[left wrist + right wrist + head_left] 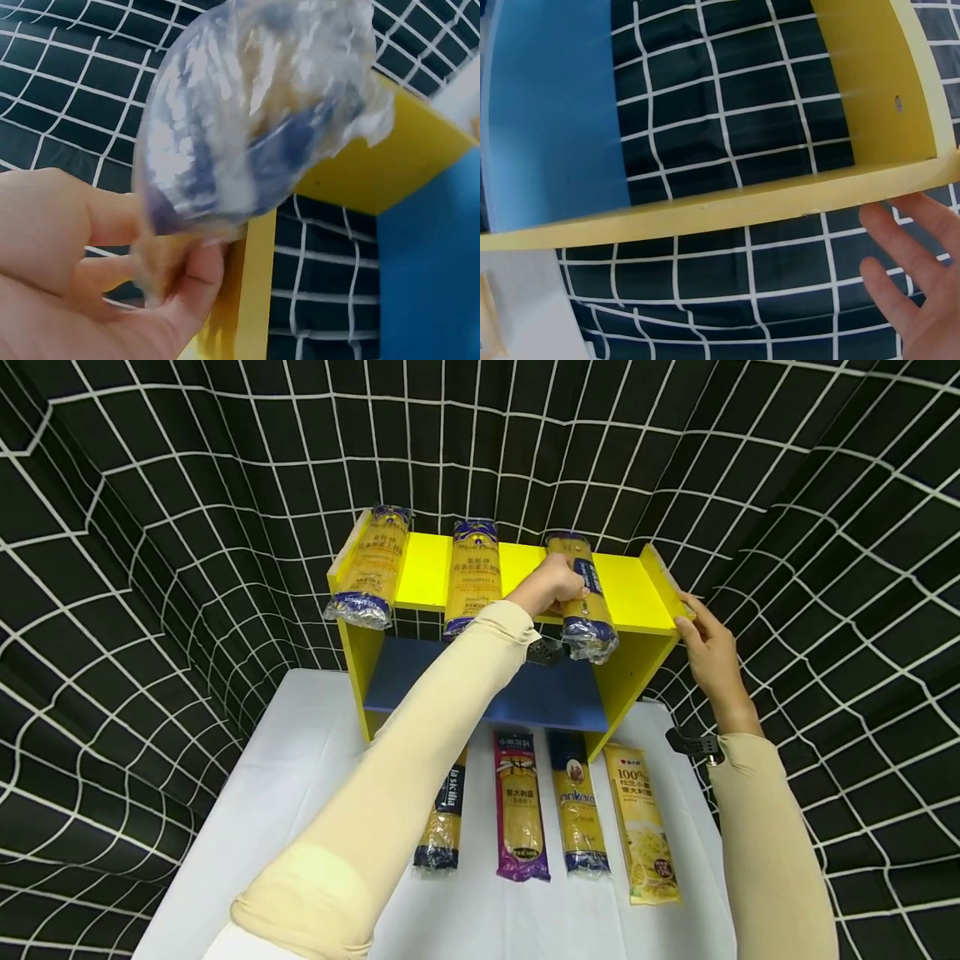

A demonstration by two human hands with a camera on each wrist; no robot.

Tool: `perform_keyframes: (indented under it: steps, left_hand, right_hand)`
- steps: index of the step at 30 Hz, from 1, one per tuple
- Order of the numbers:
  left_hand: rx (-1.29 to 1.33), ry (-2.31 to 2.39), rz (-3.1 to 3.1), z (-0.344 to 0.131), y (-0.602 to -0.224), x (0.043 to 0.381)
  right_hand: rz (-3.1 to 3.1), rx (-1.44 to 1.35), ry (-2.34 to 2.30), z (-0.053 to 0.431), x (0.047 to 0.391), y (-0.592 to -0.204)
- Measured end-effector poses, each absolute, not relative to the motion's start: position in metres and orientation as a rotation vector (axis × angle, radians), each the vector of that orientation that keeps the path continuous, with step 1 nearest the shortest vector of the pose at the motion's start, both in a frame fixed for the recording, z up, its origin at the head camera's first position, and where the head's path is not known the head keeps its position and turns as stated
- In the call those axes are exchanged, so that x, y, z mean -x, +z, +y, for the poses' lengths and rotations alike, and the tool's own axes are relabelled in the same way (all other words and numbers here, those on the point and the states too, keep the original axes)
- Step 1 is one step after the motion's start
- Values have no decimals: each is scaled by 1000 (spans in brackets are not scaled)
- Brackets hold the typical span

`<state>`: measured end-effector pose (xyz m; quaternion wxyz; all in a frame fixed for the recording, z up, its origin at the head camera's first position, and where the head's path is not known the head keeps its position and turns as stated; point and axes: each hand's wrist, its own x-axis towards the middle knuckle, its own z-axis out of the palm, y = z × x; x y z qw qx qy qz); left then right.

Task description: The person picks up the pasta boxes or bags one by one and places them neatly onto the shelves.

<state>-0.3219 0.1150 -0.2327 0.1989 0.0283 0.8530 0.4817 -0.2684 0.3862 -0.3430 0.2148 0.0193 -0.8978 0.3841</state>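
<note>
My left hand [557,583] grips a pasta packet [588,614] with dark blue ends at the right part of the yellow top shelf [517,568]. Up close in the left wrist view, thumb and fingers pinch the clear and blue wrapper [225,142], its crinkled end tilted over the shelf edge. My right hand [712,652] rests against the shelf unit's right side panel [660,585], with fingers spread along its outer side in the right wrist view. To the left on the same shelf lie two similar pasta packets, one in the middle [474,568] and one at the left end [375,564].
A blue lower shelf [555,693] spans the unit. In front, on the white tabletop [285,777], lie several packets: a dark-labelled one [442,827], a purple-edged one [521,802], a blue and yellow one [579,810] and a pale yellow one [645,827]. Black gridded cloth [150,568] surrounds everything.
</note>
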Motion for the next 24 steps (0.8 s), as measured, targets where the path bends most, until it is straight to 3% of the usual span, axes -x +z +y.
perform_keyframes:
  steps: [16,24]
  left_hand:
    - [-113,855,2745,110,-220,303]
    - [-379,973,2826,107,-216,302]
  right_hand:
    - [-2492,-42,1081,385,266,-342]
    - [-2493,-39,1094,387,269,-344]
